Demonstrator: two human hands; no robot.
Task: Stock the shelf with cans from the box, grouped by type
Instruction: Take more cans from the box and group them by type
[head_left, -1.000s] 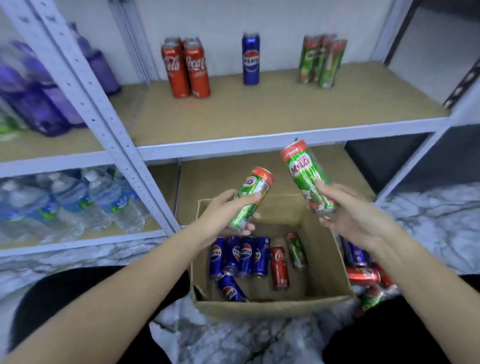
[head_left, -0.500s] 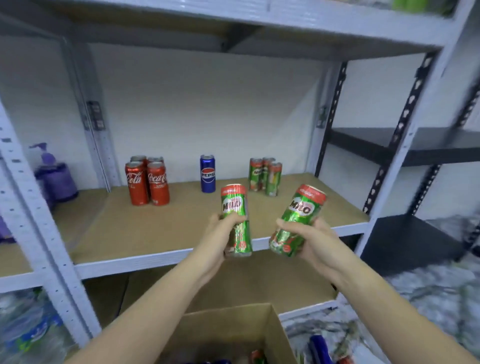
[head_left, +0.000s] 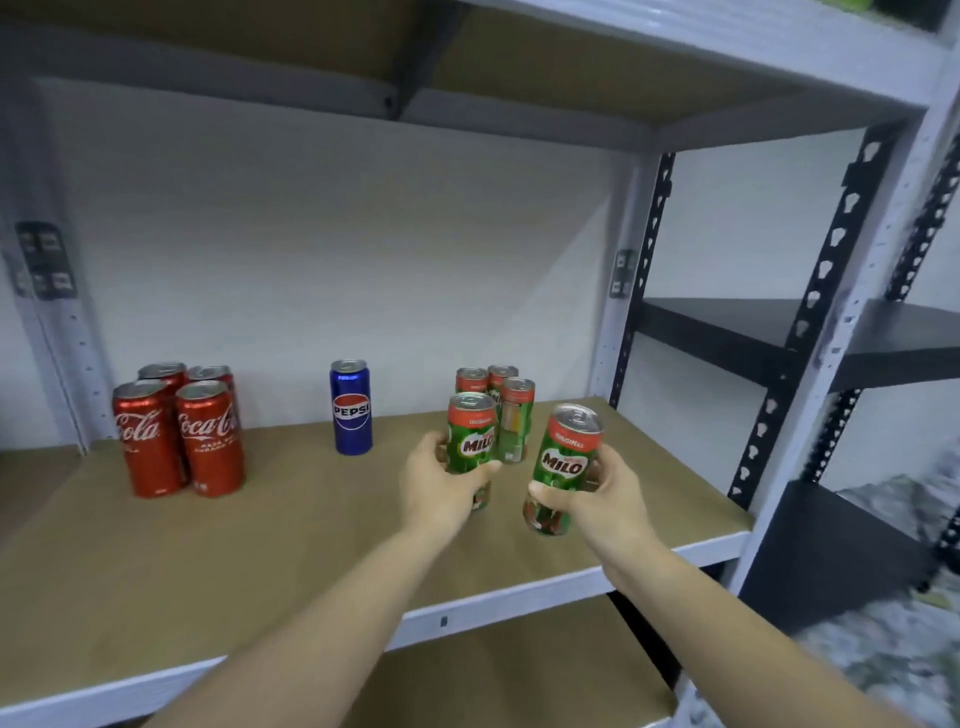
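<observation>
My left hand (head_left: 441, 486) grips a green Milo can (head_left: 471, 435), held upright over the brown shelf board (head_left: 291, 525). My right hand (head_left: 597, 493) grips a second Milo can (head_left: 566, 457), upright and slightly tilted, a little nearer the shelf's front edge. Both cans are just in front of a group of three Milo cans (head_left: 511, 405) standing at the back right of the shelf. Farther left stand one blue Pepsi can (head_left: 351, 408) and several red Coca-Cola cans (head_left: 179, 428). The box is out of view.
A grey shelf post (head_left: 831, 415) rises at the right, with a black shelving unit (head_left: 810, 338) beyond it. Another shelf board (head_left: 467, 67) hangs overhead. A lower shelf (head_left: 519, 675) shows beneath. The shelf's white front rail (head_left: 498, 603) runs under my forearms.
Both hands have carried their Milo cans up from the box and forward over the shelf, close to the standing Milo group. My view has lifted, so the box is no longer seen.
</observation>
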